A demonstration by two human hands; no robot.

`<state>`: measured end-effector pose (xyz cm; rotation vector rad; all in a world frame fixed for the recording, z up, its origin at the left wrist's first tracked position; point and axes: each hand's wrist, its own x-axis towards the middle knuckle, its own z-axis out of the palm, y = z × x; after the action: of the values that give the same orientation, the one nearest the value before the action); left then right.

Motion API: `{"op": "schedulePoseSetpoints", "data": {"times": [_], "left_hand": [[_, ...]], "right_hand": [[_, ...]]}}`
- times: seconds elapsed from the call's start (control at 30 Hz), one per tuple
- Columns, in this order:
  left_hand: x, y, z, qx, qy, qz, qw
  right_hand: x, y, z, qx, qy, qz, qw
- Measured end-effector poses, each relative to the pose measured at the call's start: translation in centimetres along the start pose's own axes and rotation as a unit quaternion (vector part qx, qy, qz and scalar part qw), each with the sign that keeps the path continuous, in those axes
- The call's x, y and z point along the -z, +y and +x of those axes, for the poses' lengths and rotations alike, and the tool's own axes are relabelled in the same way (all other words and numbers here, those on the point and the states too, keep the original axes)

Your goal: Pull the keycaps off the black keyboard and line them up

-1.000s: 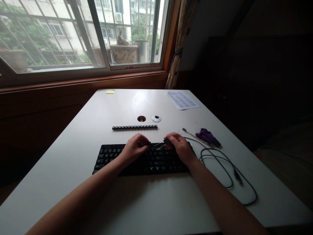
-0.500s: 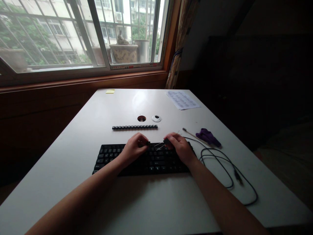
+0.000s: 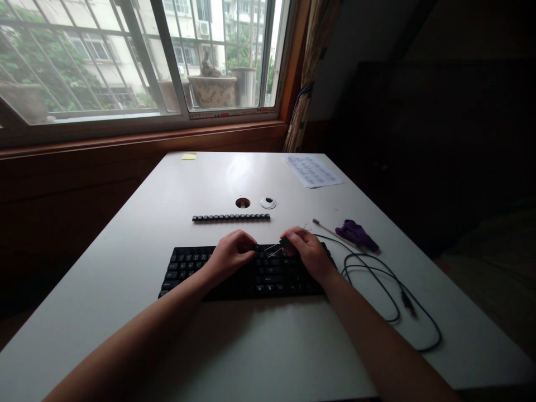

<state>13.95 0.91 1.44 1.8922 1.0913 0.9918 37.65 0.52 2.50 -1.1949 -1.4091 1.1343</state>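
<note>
A black keyboard (image 3: pixel 272 279) lies across the near part of the white table, its middle partly covered by my hands. My left hand (image 3: pixel 232 249) is over its upper rows, thumb and forefinger pinched at the top edge on a small black keycap, mostly hidden by the fingertips. In my right hand (image 3: pixel 305 248), closed over the keyboard's right part, is a keycap puller (image 3: pixel 285 242) with a dark handle. Its two thin wires point left, toward my left fingertips. Beyond the keyboard, a row of loose black keycaps (image 3: pixel 231 218) stands in a straight line.
A black cable (image 3: pixel 371 267) loops right of the keyboard. Past it lie a thin brush (image 3: pixel 330 230) and a purple cloth (image 3: pixel 355 234). A round hole (image 3: pixel 243 203) and its white cover (image 3: pixel 268 203) are mid-table; printed paper (image 3: pixel 314 171) and yellow notes (image 3: pixel 188 156) lie farther back.
My left hand has lowered slightly and turned, and the keycap that showed at its fingertips is now mostly hidden against the keyboard's top edge. My right hand stays almost still.
</note>
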Motion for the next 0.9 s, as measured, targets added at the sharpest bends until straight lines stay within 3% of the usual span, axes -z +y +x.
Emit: {"op": "schedulePoseSetpoints", "data": {"times": [0.7, 0.9], "left_hand": [[0.07, 0.05, 0.13, -0.029, 0.001, 0.013, 1.0], [-0.11, -0.14, 0.04, -0.01, -0.005, 0.001, 1.0]], "right_hand": [[-0.08, 0.2, -0.09, 0.024, 0.004, -0.011, 1.0], [-0.17, -0.26, -0.29, 0.13, 0.044, -0.096, 0.986]]}}
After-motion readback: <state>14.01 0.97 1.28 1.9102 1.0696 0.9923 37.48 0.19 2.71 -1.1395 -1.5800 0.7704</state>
